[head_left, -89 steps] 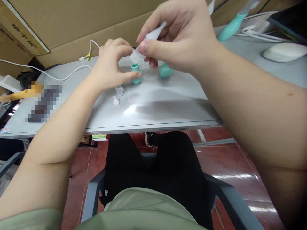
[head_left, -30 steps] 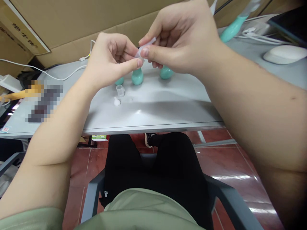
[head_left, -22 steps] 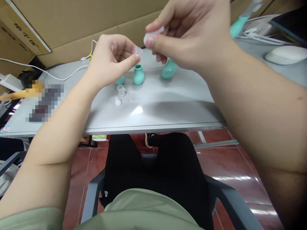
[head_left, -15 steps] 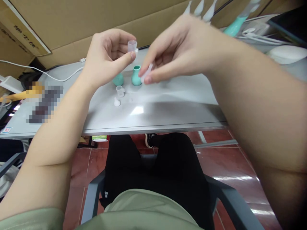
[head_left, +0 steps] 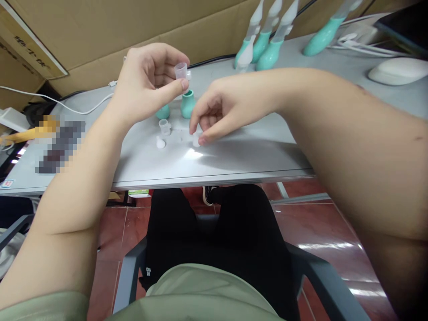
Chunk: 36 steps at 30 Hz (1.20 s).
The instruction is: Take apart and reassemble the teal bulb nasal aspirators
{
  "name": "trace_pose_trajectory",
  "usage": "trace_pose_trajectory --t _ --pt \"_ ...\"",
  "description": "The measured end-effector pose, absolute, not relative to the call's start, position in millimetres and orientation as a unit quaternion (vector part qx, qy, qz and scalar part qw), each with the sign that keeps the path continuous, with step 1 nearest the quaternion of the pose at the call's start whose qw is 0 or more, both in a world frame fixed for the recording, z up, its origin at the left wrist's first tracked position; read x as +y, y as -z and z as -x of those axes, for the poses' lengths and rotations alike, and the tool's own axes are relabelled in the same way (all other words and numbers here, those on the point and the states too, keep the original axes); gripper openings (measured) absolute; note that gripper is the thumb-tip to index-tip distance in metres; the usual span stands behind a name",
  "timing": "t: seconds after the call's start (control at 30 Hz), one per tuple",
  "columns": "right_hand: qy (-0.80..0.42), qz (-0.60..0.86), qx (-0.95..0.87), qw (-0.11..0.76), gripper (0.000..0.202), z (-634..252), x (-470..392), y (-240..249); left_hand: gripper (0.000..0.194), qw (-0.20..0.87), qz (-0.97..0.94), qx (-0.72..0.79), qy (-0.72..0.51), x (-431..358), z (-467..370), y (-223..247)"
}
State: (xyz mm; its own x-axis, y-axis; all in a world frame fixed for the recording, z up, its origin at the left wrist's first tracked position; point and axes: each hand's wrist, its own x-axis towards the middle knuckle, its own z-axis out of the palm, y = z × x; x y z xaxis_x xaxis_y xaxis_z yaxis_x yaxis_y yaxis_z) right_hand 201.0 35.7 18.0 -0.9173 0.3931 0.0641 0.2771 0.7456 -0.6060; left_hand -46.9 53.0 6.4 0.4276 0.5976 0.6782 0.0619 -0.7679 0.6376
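Note:
My left hand, raised over the table, pinches a small clear plastic cup with a side spout between thumb and fingers. My right hand is low at the tabletop, its thumb and index finger closed on a small white nozzle tip, partly hidden by the thumb. Between the hands stands an open-topped teal rubber bulb. Another teal bulb is partly covered by my left hand. Nearer me are a second clear cup and a second white nozzle tip.
Several assembled teal bulb aspirators stand at the back, one lying farther right. A white computer mouse and cables are at the right. A cardboard wall runs behind the table; a white cable crosses the left.
My right hand has come down and toward me with the nozzle tip, from beside the open bulb to the tabletop. My left hand still holds the clear cup, almost unmoved.

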Motion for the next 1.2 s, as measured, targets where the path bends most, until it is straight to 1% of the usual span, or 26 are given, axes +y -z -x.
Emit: trace_pose_trajectory --t 0.03,0.07,0.17,0.27,0.3,0.37,0.47,0.6,0.67,0.73,0.87,0.97,1.03,1.2 --pt "-0.307 0.194 -0.925 0.113 0.01 -202 33 -23 0.03 0.27 -0.8 0.201 -0.497 54 48 -6" --pt "-0.308 0.215 -0.916 0.139 0.009 -203 28 -27 0.028 0.27 -0.799 0.198 -0.5 54 49 -6" --pt "-0.307 0.269 -0.864 0.295 0.024 -199 16 -37 0.031 0.281 -0.794 0.184 -0.506 53 51 -7" --pt "-0.31 0.264 -0.802 0.438 0.028 -190 13 -37 0.028 0.295 -0.779 0.185 -0.522 48 48 -10" --pt "-0.312 0.256 -0.784 0.472 0.028 -187 14 -35 0.026 0.299 -0.773 0.186 -0.528 46 46 -11" --pt "-0.318 0.24 -0.76 0.513 0.026 -183 18 -30 0.024 0.309 -0.762 0.192 -0.535 44 42 -11" --pt "-0.32 0.226 -0.751 0.532 0.022 -180 21 -25 0.031 0.305 -0.754 0.204 -0.545 49 37 -8" --pt "-0.316 0.244 -0.752 0.524 0.022 -181 21 -22 0.043 0.296 -0.749 0.222 -0.549 59 35 -1" --pt "-0.313 0.257 -0.755 0.517 0.024 -179 23 -20 0.041 0.305 -0.745 0.233 -0.546 57 33 0" --pt "-0.315 0.256 -0.752 0.52 0.025 -176 26 -16 0.035 0.312 -0.735 0.237 -0.553 49 31 -1" --pt "-0.328 0.228 -0.745 0.535 0.027 -168 33 -7 0.021 0.33 -0.72 0.23 -0.566 35 30 -6" --pt "-0.325 0.211 -0.754 0.531 0.026 -167 36 -3 0.015 0.345 -0.726 0.233 -0.548 37 32 -5" --pt "-0.318 0.199 -0.761 0.53 0.024 -168 38 -1 0.013 0.35 -0.728 0.23 -0.543 42 33 -3" --pt "-0.313 0.169 -0.776 0.521 0.022 -171 40 -2 0.02 0.39 -0.734 0.199 -0.52 45 33 -5"
